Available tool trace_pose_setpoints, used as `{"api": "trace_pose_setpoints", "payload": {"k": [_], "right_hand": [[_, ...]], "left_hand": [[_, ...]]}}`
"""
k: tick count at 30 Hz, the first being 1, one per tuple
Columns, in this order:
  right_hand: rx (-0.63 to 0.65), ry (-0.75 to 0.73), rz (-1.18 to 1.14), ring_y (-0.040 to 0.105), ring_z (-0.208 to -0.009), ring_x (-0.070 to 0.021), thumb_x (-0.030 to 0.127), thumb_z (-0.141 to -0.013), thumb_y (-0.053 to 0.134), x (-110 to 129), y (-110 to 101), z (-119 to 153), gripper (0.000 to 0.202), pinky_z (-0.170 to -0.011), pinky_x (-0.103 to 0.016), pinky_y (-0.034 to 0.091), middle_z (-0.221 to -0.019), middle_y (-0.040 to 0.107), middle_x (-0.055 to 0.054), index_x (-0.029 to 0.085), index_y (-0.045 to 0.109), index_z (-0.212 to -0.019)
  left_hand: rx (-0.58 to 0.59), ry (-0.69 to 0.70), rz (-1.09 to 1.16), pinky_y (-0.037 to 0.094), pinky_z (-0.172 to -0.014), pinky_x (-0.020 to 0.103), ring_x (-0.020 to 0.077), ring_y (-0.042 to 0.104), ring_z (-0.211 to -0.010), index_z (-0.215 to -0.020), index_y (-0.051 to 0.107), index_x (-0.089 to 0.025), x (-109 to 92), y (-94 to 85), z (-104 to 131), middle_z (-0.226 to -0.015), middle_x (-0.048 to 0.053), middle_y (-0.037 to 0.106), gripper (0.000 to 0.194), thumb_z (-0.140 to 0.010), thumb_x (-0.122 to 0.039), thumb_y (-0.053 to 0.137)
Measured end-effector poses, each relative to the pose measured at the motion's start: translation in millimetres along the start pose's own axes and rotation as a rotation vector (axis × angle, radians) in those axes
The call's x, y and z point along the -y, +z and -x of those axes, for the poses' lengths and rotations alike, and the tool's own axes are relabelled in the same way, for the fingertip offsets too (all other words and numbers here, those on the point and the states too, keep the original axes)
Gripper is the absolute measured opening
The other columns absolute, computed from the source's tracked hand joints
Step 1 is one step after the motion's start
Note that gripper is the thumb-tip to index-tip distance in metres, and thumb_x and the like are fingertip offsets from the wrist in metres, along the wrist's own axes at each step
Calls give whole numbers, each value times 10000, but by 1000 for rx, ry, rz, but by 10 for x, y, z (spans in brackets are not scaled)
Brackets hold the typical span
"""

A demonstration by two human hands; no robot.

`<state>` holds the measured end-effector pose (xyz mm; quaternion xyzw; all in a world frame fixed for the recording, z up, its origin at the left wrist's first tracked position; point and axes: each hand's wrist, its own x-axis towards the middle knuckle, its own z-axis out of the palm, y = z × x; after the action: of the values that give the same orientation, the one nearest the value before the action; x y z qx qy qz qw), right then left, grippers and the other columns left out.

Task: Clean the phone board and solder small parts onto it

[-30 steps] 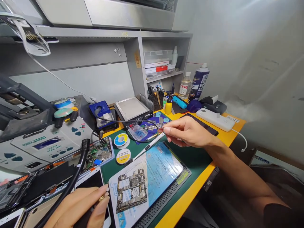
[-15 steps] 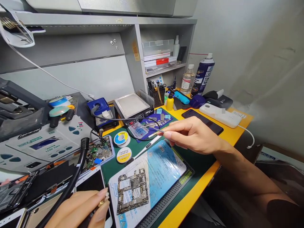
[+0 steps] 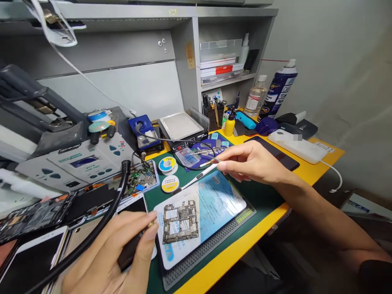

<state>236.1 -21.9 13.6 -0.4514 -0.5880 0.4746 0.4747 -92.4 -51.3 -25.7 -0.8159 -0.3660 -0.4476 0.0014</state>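
Since the earlier frame, the left hand [image 3: 116, 253] had lifted nearer the circuit board [image 3: 180, 220], closed around a dark corded tool [image 3: 130, 253]. Just beyond the board, the right hand [image 3: 251, 163] pinched thin tweezers [image 3: 206, 164].

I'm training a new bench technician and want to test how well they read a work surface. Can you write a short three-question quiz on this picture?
1. True or false: the bare green-and-silver phone circuit board lies on the pale blue rectangular work mat.
2. What does the left hand grip? A) the dark handpiece with the thick black hose B) the tall blue spray can C) the small yellow dropper bottle
3. Fill in: the right hand pinches thin metal ____ above the green bench mat.

Key: 1 true; 2 A; 3 tweezers.
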Motion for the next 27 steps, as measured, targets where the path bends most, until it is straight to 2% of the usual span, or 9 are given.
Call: {"api": "trace_pose_setpoints", "payload": {"k": [2, 6, 9, 12, 15, 18, 21, 24, 27], "right_hand": [[1, 23, -36, 455, -435, -87, 375, -817, 893, -46, -10, -41, 288, -387, -231, 317, -562, 624, 11, 136, 869, -975], [-32, 55, -124, 487, -489, -71, 351, -837, 868, -87, -31, -91, 340, -383, -198, 300, -704, 671, -6, 146, 840, -1107], [-34, 81, -194, 558, -445, -100, 279, -801, 859, -70, -39, -105, 480, -338, -206, 349, -720, 682, 19, 203, 773, -1267], [-20, 116, -258, 635, -423, -166, 220, -739, 815, -36, -48, -117, 337, -339, -263, 467, -670, 703, -2, 170, 805, -1071], [-13, 142, -323, 724, -530, -233, 211, -696, 762, -9, -68, -130, 182, -438, -314, 583, -646, 729, -54, 147, 788, -865], [-11, 150, -376, 800, -752, -288, 249, -705, 731, -3, -89, -138, 236, -589, -365, 666, -800, 802, -103, 151, 788, -913], [7, 151, -383, 819, -929, -293, 224, -727, 762, -37, -68, -145, 286, -721, -376, 696, -1003, 834, -105, 173, 778, -1009], [56, 139, -342, 823, -964, -281, 318, -811, 839, -120, 23, -150, 255, -771, -387, 703, -1067, 835, -108, 185, 750, -1009], [134, 110, -254, 831, -917, -292, 503, -849, 861, -220, 151, -135, 379, -740, -411, 704, -1021, 840, -136, 168, 731, -968]], "left_hand": [[79, 36, -19, 607, -871, 265, 153, 732, -895, -1110, 688, -240, -74, -23, -82, -1016, 6, 741, 161, -988, -141, 653], [35, 57, -7, 584, -883, 251, 137, 724, -899, -1128, 680, -227, -93, -28, -145, -1022, 4, 735, 181, -998, -108, 644], [32, 61, 34, 577, -886, 254, 139, 717, -903, -1129, 682, -218, -75, -14, -142, -1028, 11, 738, 184, -993, -98, 650], [47, 66, 62, 581, -865, 260, 146, 720, -888, -1130, 686, -212, -70, -2, -142, -1002, 14, 742, 183, -992, -97, 650], [107, 87, 113, 584, -847, 250, 144, 725, -879, -1130, 684, -198, -83, 15, -151, -987, 21, 746, 173, -992, -98, 649], [172, 128, 168, 586, -846, 236, 139, 730, -890, -1117, 682, -185, -113, 51, -159, -988, 31, 753, 157, -997, -94, 640], [220, 162, 189, 582, -803, 238, 140, 725, -857, -1094, 688, -174, -150, 99, -158, -961, 38, 752, 147, -997, -82, 625], [240, 176, 180, 578, -783, 258, 153, 724, -837, -1096, 694, -174, -175, 138, -146, -943, 41, 754, 159, -989, -75, 628], [247, 165, 171, 584, -801, 260, 160, 737, -861, -1114, 701, -171, -186, 148, -132, -965, 51, 764, 178, -986, -71, 629]]}}
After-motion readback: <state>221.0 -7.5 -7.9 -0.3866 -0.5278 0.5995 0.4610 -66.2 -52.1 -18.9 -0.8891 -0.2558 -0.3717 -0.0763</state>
